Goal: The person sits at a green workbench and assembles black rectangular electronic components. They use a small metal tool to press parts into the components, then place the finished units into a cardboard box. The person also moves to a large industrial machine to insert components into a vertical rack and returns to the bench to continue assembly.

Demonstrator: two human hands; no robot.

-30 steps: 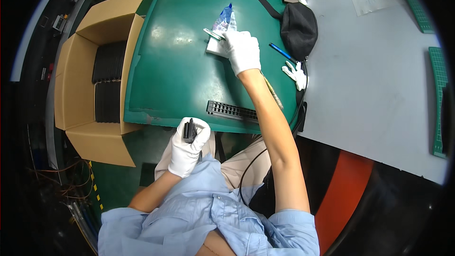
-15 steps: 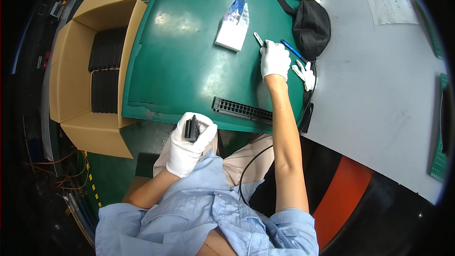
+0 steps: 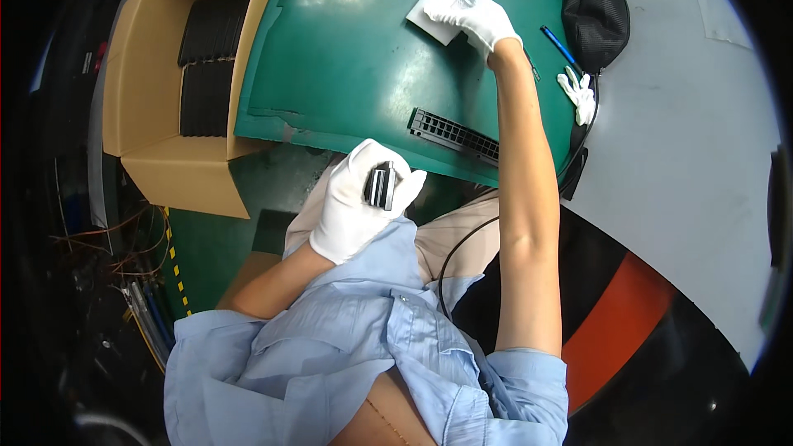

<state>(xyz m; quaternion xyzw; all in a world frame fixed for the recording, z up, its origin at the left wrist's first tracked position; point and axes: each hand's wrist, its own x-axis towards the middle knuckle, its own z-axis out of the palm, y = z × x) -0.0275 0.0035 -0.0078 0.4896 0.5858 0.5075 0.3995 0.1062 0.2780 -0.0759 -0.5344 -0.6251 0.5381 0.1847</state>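
Observation:
My left hand [image 3: 343, 219], in a white glove, is closed around a black ridged plastic piece [image 3: 380, 187] in front of my body. My right hand [image 3: 481, 21], gloved too, reaches far out over a white packet [image 3: 431, 29] in clear and blue plastic film. Its thumb and forefinger are spread apart across the packet, and the other fingers are partly hidden. Below it, near the mat's front edge, lies a long black slotted plastic strip [image 3: 454, 134], partly behind my right forearm. A thin pen-like tool [image 3: 533, 66] lies just right of that forearm.
A green mat [image 3: 347, 58] covers the table. An open cardboard box [image 3: 128, 91] at the left holds stacked black parts [image 3: 206, 99]. On the right are a blue pen [image 3: 561, 48], a black mesh pouch [image 3: 596, 21] and a crumpled white glove [image 3: 580, 97]. A black cable [image 3: 462, 251] runs past my lap.
My right hand has left the thin tool beside the blue pen and moved up and left onto the white packet, its fingers opening. My left hand still holds the black piece. The view has shifted.

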